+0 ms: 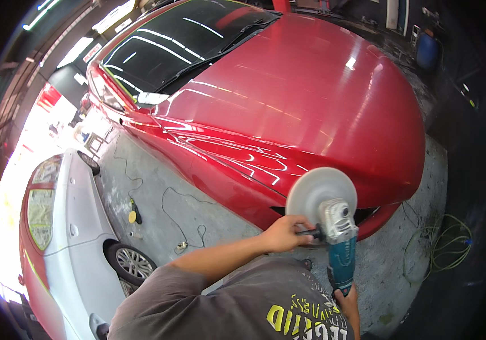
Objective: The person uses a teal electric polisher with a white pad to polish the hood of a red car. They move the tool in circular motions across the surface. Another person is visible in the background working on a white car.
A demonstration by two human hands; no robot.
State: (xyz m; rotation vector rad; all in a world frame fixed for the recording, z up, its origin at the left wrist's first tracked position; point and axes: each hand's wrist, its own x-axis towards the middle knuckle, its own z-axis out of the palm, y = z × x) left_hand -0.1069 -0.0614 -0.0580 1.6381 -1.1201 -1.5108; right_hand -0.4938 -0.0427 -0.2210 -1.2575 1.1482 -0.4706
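A teal and silver polisher (342, 258) is in both my hands in front of the red car (254, 102). Its round, off-white pad (311, 195) faces the car's front corner and overlaps the headlight; whether pad and paint touch, I cannot tell. My left hand (288, 233) is wrapped round the black side handle (314, 232). Lower down, my right hand (347, 303) grips the rear end of the body, its fingers partly hidden. The bonnet shows dull, hazy patches, while the fender near the pad reflects the lights sharply.
To the left stands a second car (79, 226), partly grey-white and partly red, its windows masked. A small tool with a yellow pad (133, 217) and a thin dark cable (166, 198) lie on the grey floor. A green hose (438, 249) is coiled at right; a blue drum (426, 51) stands behind.
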